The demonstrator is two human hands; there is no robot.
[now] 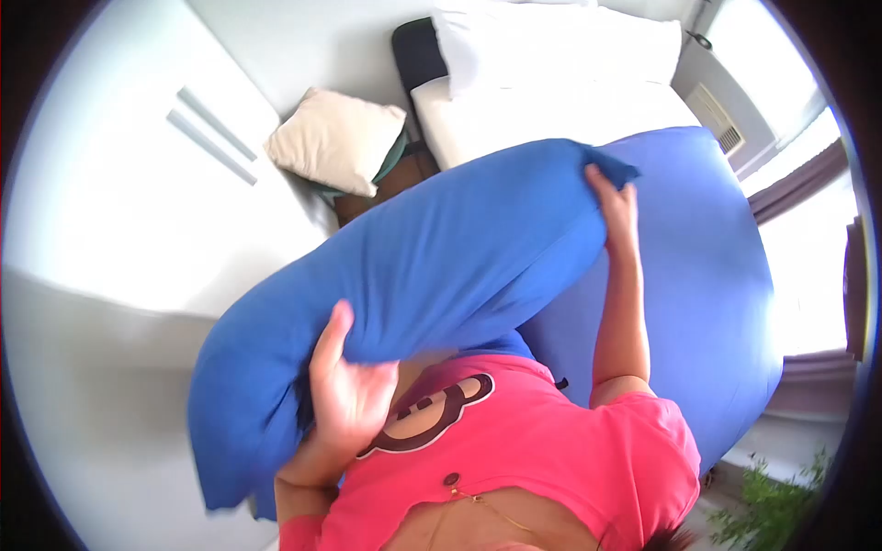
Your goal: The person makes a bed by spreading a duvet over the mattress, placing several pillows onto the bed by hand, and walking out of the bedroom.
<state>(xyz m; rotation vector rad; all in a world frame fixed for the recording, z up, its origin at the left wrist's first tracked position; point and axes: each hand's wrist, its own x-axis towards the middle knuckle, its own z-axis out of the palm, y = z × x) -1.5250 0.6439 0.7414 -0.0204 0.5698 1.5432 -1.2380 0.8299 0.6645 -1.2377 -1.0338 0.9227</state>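
A long, stuffed blue pillow (432,248) stretches diagonally in front of my body, from lower left to upper right. My right hand (619,207) grips its far right end, close to the gathered corner of the fabric. Against the pillow's near side, toward its left end, my left hand (349,399) is open, thumb pointing up and fingers partly blurred. The left end of the pillow hangs down past my left forearm. Beneath and beyond the pillow's right end lies a bed with a blue sheet (694,266).
White pillows (560,50) rest at the bed's head by a dark headboard (418,60). A cream cushion (335,138) sits left of the bed, near a white cabinet (138,184). On the right are curtains (808,386), an air conditioner (714,115) and a green plant (772,505).
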